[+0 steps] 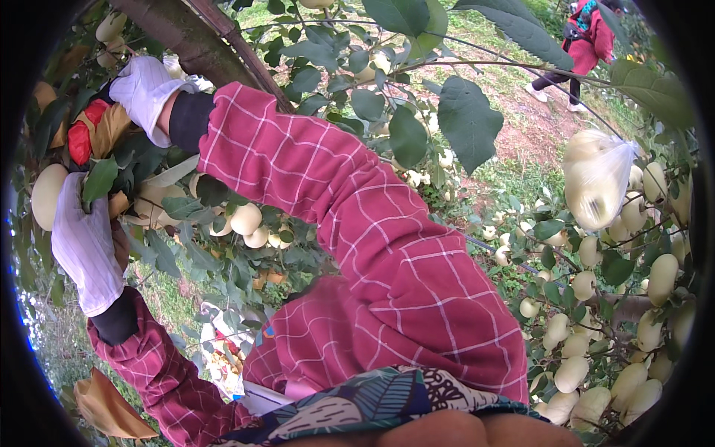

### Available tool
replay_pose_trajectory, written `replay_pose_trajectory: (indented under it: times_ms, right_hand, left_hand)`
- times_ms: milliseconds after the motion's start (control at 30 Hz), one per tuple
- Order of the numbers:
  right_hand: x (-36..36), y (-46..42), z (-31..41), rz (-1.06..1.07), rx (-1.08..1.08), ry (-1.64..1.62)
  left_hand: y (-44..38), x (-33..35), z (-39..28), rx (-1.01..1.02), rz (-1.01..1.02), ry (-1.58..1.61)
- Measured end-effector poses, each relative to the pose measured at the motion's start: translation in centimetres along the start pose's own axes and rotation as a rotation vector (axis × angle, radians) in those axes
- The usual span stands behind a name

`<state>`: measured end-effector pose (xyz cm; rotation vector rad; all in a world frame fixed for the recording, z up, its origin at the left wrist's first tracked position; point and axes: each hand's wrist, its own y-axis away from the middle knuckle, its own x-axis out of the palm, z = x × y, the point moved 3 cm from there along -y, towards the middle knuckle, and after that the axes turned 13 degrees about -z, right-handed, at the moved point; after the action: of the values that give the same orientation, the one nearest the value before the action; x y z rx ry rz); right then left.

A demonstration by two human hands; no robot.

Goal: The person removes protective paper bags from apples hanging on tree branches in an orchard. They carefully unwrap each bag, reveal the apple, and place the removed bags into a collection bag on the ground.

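Observation:
Both my hands wear pale striped cloth gloves and are among apple leaves at the left. My right hand [146, 99] is the upper one, beside a brown paper fruit bag [110, 127] with a red inner layer [80, 142]. Its fingertips are hidden, so its grip does not show. Below it, my left hand [86, 246] is upright against a large pale apple [48, 196]. Leaves and the glove itself cover its fingers. More pale apples [246, 218] hang right of my left hand.
A thick branch [187, 39] slants above my right hand. Pale apples [572, 374] crowd the right side, near a clear plastic bag [596, 179] holding pale fruit. A wire [505, 56] crosses above. A brown paper bag [109, 405] is at lower left; a person [584, 50] is farther off.

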<state>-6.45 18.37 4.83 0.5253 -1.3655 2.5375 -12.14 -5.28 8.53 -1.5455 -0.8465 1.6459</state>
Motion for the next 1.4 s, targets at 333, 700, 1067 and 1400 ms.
replay_pose_trajectory:
  times_ms: [333, 700, 1067, 1400]
  right_hand:
    - [-4.2, 0.7, 3.7, 0.492, -0.546, 0.615]
    - [-6.0, 1.0, 6.4, 0.532, 0.136, -0.204]
    - [-5.0, -0.3, 4.2, 0.177, 0.046, 0.038]
    - [-7.0, 1.0, 7.4, 0.294, 0.090, -0.272]
  left_hand:
    - [-0.1, 0.3, 0.5, -0.053, -0.015, -0.010]
    - [0.0, -1.3, -1.2, 0.259, -0.165, 0.000]
    - [0.2, -0.6, -0.2, 0.269, -0.122, -0.049]
    - [0.1, -0.9, -0.2, 0.330, -0.159, -0.030]
